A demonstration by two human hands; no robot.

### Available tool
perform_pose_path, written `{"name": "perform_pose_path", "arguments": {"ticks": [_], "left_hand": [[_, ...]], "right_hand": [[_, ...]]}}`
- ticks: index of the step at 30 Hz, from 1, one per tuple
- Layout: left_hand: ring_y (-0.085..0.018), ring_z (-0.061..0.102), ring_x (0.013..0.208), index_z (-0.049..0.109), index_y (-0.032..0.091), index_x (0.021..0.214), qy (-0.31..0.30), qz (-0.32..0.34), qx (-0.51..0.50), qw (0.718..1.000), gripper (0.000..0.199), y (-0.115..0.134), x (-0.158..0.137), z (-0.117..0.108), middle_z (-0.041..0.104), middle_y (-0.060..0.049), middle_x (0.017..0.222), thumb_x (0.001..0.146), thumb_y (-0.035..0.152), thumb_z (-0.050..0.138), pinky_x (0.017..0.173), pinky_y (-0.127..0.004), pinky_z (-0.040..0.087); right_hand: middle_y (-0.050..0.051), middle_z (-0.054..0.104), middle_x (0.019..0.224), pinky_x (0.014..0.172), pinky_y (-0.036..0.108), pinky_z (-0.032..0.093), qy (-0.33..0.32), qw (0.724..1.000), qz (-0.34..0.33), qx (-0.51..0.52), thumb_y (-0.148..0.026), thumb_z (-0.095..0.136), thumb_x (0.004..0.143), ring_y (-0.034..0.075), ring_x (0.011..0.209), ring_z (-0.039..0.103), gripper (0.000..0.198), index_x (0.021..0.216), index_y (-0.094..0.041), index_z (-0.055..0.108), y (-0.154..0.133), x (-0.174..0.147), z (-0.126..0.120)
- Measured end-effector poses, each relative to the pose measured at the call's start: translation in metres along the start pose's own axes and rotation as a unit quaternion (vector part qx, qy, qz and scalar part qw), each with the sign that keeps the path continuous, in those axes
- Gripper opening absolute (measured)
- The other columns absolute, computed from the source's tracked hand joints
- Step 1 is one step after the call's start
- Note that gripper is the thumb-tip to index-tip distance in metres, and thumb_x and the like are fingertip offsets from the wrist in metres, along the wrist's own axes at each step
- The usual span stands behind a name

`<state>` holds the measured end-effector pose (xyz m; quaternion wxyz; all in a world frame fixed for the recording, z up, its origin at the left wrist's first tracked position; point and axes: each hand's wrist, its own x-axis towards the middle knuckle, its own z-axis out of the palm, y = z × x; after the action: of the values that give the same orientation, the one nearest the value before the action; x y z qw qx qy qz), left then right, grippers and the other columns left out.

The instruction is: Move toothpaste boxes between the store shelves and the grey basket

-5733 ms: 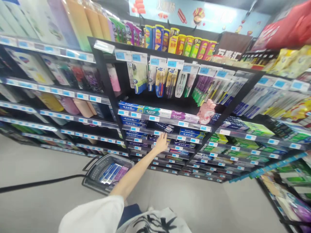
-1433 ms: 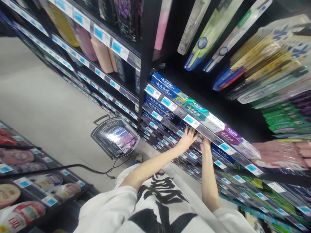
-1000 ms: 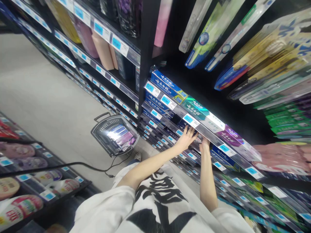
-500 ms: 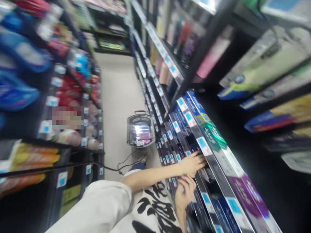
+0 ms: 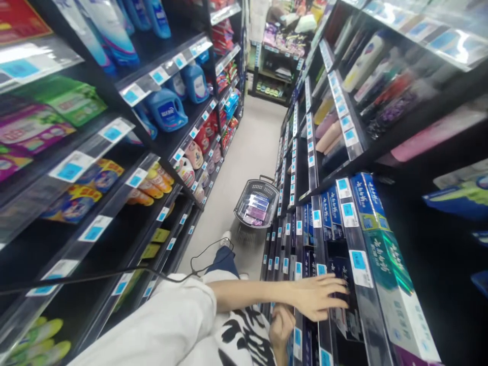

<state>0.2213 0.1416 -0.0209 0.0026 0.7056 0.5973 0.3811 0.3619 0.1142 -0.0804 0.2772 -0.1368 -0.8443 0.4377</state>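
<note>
A loose white shirt (image 5: 204,351) carries a ragged, leaf-like black print (image 5: 246,333) on its front; the left sleeve (image 5: 163,312) is plain, wide and creased, ending near the elbow, with left hand (image 5: 318,297) and right hand (image 5: 282,324) bare. Below show blue trousers (image 5: 224,261) and 1 white shoe (image 5: 225,238). Beside the sleeve, 1 thick black cable (image 5: 114,276) adjoins a thin, looping wire (image 5: 192,259).

Site: a shop, household-goods aisle. Evidence: tall shelves (image 5: 93,150) flank a narrow floor (image 5: 253,127), rows of price tags (image 5: 361,268) lining them. Like goods stand together: blue jugs (image 5: 166,110) at left, bottles (image 5: 328,137) and boxes (image 5: 391,259) at right. A shopping basket (image 5: 262,189) holding several packs (image 5: 255,212) sits in the aisle. Stocked racks (image 5: 263,77) close the far end.
</note>
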Motion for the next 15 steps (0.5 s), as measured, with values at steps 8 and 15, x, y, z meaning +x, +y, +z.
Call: {"name": "perform_pose_path", "arguments": {"ticks": [8, 15], "left_hand": [[-0.016, 0.071, 0.092, 0.068, 0.020, 0.108, -0.205, -0.186, -0.241, 0.930, 0.028, -0.052, -0.150, -0.003, 0.076, -0.002, 0.101, 0.090, 0.011, 0.049, 0.083, -0.024, 0.056], [-0.029, 0.071, 0.101, 0.071, 0.022, 0.102, -0.211, -0.459, -0.124, 0.854, 0.021, -0.108, -0.232, -0.036, 0.076, -0.009, 0.104, 0.081, 0.023, 0.066, 0.089, -0.040, 0.055]], "right_hand": [[-0.002, 0.044, 0.043, 0.043, 0.030, 0.023, -0.217, 0.967, -0.128, -0.032, -0.017, 0.040, 0.072, 0.019, 0.035, 0.045, 0.024, 0.052, -0.025, 0.048, 0.004, 0.022, 0.049], [-0.004, 0.037, 0.044, 0.048, 0.027, 0.028, -0.176, 0.983, -0.043, -0.042, -0.014, 0.037, 0.075, 0.014, 0.038, 0.042, 0.025, 0.051, -0.022, 0.037, 0.014, 0.102, 0.086]]}}
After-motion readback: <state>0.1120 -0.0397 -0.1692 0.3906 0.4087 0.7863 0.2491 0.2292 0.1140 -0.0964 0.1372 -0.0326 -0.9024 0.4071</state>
